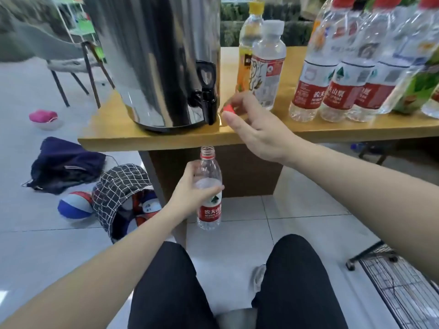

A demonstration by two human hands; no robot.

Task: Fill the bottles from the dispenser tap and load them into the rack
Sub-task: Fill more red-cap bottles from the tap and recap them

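My left hand [192, 189] grips an uncapped clear bottle with a red label [210, 210], held upright below the table edge, under the black tap [207, 98] of the steel dispenser [154, 60]. My right hand [254, 129] pinches a red cap [228, 108] just right of the tap, above the wooden table [308, 129]. Several capped bottles [337, 91] stand on the table at the right. A black wire rack [401, 288] lies on the floor at the lower right.
A yellow-capped bottle [249, 55] and a white-capped bottle [269, 65] stand behind my right hand. On the floor at the left lie a checked basket [118, 191], a ball [74, 205], a dark bag [64, 165] and a chair [71, 65].
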